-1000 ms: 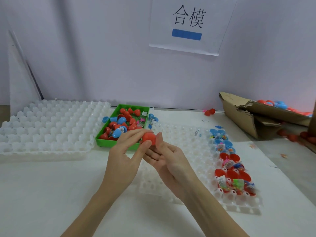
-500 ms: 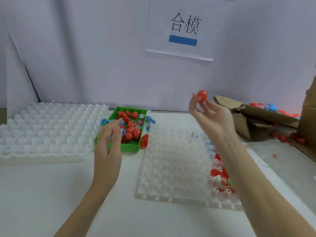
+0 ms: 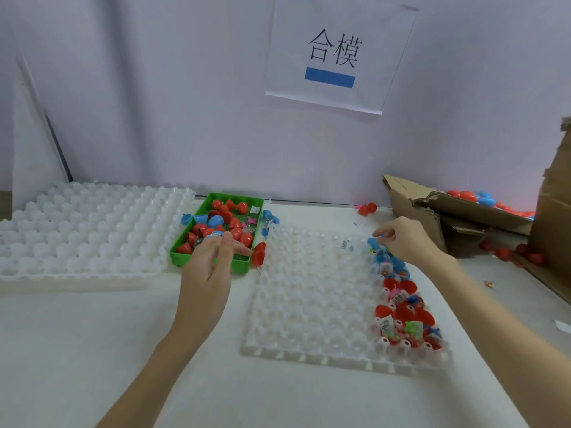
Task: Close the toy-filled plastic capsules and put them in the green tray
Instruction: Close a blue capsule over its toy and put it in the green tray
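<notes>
Hands are both over the table right now. Left hand (image 3: 210,261) hangs by the near right corner of the green tray (image 3: 182,252), fingers loose, gripping nothing, fingertips just beside a red capsule half (image 3: 259,253) leaning on the tray's right edge. Right hand (image 3: 408,242) reaches to the far right corner of the clear cell tray (image 3: 309,291), pinching something small and blue; can't tell what. Closed capsules (image 3: 228,216) sit in the green tray, open toy-filled capsules (image 3: 401,316) line the cell tray's right edge.

Pale lilac wall (image 3: 154,88) fills twelve o'clock, a paper sign (image 3: 336,54) taped on it; white tabletop (image 3: 77,350) spreads below; torn cardboard boxes (image 3: 432,211) at three o'clock.
</notes>
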